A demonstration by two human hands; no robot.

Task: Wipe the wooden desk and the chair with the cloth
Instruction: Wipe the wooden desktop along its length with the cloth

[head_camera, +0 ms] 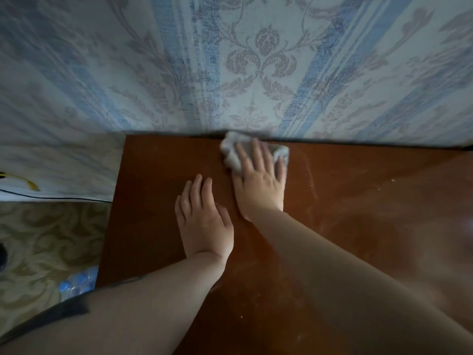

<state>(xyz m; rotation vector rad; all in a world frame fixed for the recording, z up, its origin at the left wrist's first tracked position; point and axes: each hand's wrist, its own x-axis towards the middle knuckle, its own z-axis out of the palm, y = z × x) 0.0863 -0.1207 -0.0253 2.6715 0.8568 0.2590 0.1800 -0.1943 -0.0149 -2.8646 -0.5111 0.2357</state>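
Wiping is under way on the reddish-brown wooden desk top (358,226), and I judge the task to be in its first half at best. My right hand (261,175) lies flat on the crumpled pale grey cloth (231,156), fingers straight and spread, pressing it down rather than clutching it. The cloth sits at the far edge of the desk, just against the wall. My left hand (204,224) rests palm down on the bare wood, near the right hand and a little closer to me, fingers straight and relaxed, holding nothing; I take it to be bracing.

Findings on progress: a faint pale arc of dust or smear curves across the wood to the right of the cloth, and scattered pale specks show on the right and near parts of the surface. I read these as ground not yet covered, though dim light and blur leave that uncertain. The left part of the desk looks more even, but I cannot tell whether it has been wiped. The chair is not in view, so that part of the task cannot be assessed and I count it as outstanding.

Surroundings: the wall behind carries pale wallpaper with blue stripes and mauve floral scrolls (261,55). Left of the desk lies a floor covering with a beige and olive scroll pattern (51,239), and blue-capped clear plastic bottles (76,284) lie beside the desk's near left corner
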